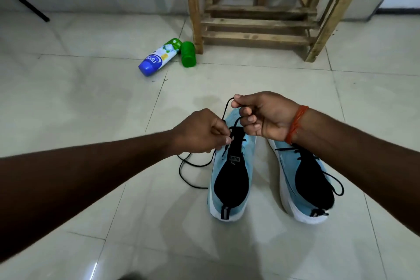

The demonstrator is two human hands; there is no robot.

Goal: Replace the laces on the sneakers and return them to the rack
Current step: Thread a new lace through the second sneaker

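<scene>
— Sneakers first: the left sneaker [230, 178] and the right sneaker [304, 179] are sitting side by side on the tiled floor [113, 102], heels nearest the person. The right one is already wearing a black lace, I'd judge. The left one is being laced.

— And the hands?

— The left hand [200, 132] is pinching the black lace [227, 107] just over the left sneaker's tongue. The right hand [266, 116], with an orange thread [297, 124] circling its wrist, is clamping fingers and thumb on the lace's other run, slightly farther and higher.

— What is threatening to go wrong?

— Slack is lying looped on the floor left of the left sneaker. A hard tug could be leaving the two ends uneven, or dragging the sneaker along. A slipping pinch could be letting the tip back out of its eyelet.

— What are you failing to see?

— Both hands are covering the eyelets and toes, so I cannot tell which hole is being threaded. Farther off, a bottle [159, 58] and a green cap [188, 54] are lying beside the wooden rack [259, 22], whose top is running out of frame.
</scene>
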